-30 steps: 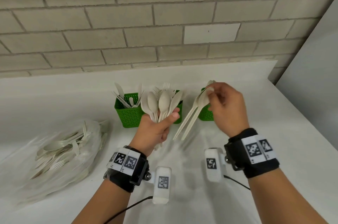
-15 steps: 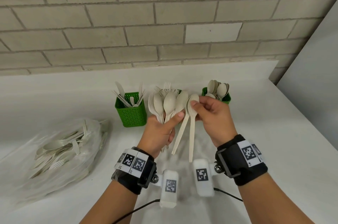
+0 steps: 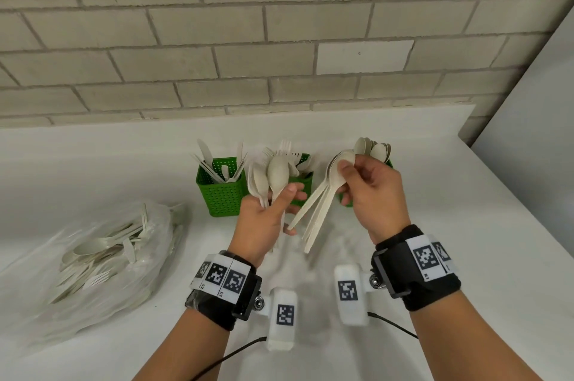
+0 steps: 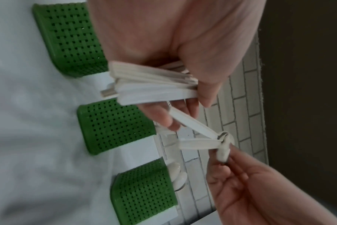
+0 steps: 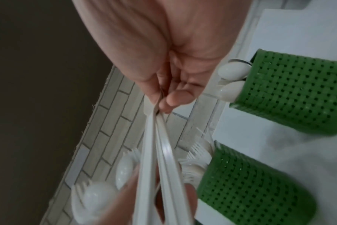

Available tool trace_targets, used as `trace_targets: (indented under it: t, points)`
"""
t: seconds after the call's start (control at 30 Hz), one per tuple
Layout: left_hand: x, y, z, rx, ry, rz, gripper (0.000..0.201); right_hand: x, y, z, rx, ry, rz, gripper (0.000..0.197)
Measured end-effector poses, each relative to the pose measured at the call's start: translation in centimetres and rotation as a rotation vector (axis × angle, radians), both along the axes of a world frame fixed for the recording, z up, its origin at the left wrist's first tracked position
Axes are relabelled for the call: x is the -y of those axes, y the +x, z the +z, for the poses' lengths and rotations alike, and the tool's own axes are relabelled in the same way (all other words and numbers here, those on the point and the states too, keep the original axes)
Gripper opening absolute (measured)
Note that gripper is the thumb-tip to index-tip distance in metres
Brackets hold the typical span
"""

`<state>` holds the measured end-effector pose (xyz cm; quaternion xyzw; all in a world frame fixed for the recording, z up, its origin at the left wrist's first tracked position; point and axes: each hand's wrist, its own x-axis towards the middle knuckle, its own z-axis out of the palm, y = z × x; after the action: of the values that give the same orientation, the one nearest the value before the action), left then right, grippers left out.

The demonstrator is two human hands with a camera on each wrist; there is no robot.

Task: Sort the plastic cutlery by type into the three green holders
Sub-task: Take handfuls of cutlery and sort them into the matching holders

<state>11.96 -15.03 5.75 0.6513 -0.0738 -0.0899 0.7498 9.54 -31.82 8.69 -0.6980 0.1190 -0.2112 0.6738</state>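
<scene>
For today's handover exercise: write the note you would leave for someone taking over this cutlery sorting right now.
Left hand grips a mixed bunch of cutlery, mostly spoons. Right hand pinches a few spoons by their bowls, in front of the right holder.
Done: left holder has knives, middle holder forks, right holder spoons.
Left: drop these spoons right, sort the bunch, then empty the plastic bag.

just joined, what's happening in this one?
A person is sorting plastic cutlery at a white counter. The left hand grips a mixed bunch of spoons and forks; the right hand pinches a few spoons by their bowls, handles hanging down, near the right holder, which already holds spoons. The middle holder has forks, the left holder knives. More cutlery waits in a plastic bag.
</scene>
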Motion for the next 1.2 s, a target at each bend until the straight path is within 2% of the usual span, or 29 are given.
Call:
trace_targets:
  t: [0.13,0.23,0.3,0.37,0.53,0.67,0.8,0.9,0.97,1.1,1.2]
  points:
    - [-0.3,1.0,-0.5,0.205,0.177,0.106,0.018,-0.2,-0.1,-1.1,0.004,-0.276,-0.013,0.009]
    - [0.1,0.7,-0.7,0.196,0.182,0.086,0.022,-0.7,-0.3,-2.7,0.02,-0.47,0.007,0.007]
    - [0.5,0.3,-0.9,0.187,0.172,0.036,0.015,-1.1,-0.5,-4.1,0.029,-0.619,0.065,0.011]
    - [0.8,-0.1,-1.4,0.18,0.173,0.005,0.005,-1.5,-0.7,-5.4,0.012,-0.684,0.145,0.015]
    - [0.8,-0.1,-2.3,0.155,0.17,0.003,0.011,-1.4,-1.1,-5.9,0.059,-0.673,0.128,0.013]
    - [0.9,0.1,-2.7,0.169,0.215,0.031,0.014,-1.4,-0.8,-6.2,0.013,-0.682,0.185,0.01]
    - [1.2,0.0,-2.5,0.131,0.227,0.017,0.022,-1.2,-0.7,-6.6,0.033,-0.606,0.162,0.008]
    - [1.3,0.0,-2.6,0.098,0.168,0.028,0.004,-0.4,-0.6,-6.2,-0.006,-0.499,0.162,0.007]
    - [1.3,0.1,-2.5,0.05,0.141,0.042,0.018,1.0,-0.3,-4.6,-0.002,-0.472,0.091,0.006]
    - [1.1,0.3,-2.5,-0.041,0.092,0.002,0.066,4.4,0.3,0.8,0.098,-0.45,-0.081,0.002]
    - [1.3,0.0,-1.7,-0.07,0.018,-0.042,0.082,6.8,1.3,3.6,0.181,-0.46,-0.193,0.003]
